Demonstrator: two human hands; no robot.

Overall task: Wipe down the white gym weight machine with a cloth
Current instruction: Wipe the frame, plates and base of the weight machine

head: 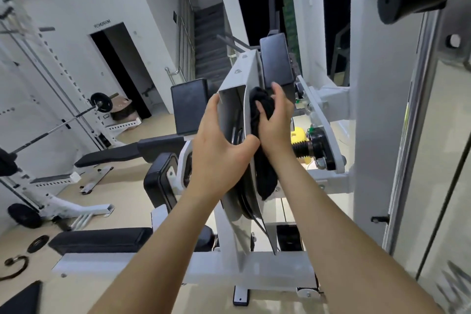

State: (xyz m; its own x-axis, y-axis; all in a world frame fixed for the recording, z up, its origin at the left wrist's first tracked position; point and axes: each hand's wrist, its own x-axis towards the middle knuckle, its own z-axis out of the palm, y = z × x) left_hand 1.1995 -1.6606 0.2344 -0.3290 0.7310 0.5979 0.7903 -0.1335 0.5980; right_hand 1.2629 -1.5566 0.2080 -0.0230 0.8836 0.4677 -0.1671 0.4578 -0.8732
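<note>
You stand in a white-walled gym with a pale floor [122,194], stairs [209,41] at the back and a rack [51,71] on the left. The machine [369,122] is right in front of you.

Your left hand [219,145] grips the near edge of its white cover [240,79], fingers curled round the left side and thumb laid across the open slot. Your right hand [274,120] is closed round the bunched black cloth [263,104], pressing it to the cover's right face.

- **Thumb:** it sits over the slot where the pulley [246,201] and cable run. If the arm swings or the cable moves, it could be pinched.
- **Cloth tail:** it hangs down beside the pulley, so a downward stroke could drag it into the groove and snag it.
- **Right wrist:** it is near the threaded bolt [302,146], so a wide wipe to the right may scrape it.
- **Cover:** leaning on it could pivot the arm, so brace lightly.

The cloth and your hand hide the face being wiped, so you can't tell how clean it is. The slot's inside is dark. The black roller at top right is cut off, the lower right corner is blurred, and your right fingertips are partly buried in the cloth.
</note>
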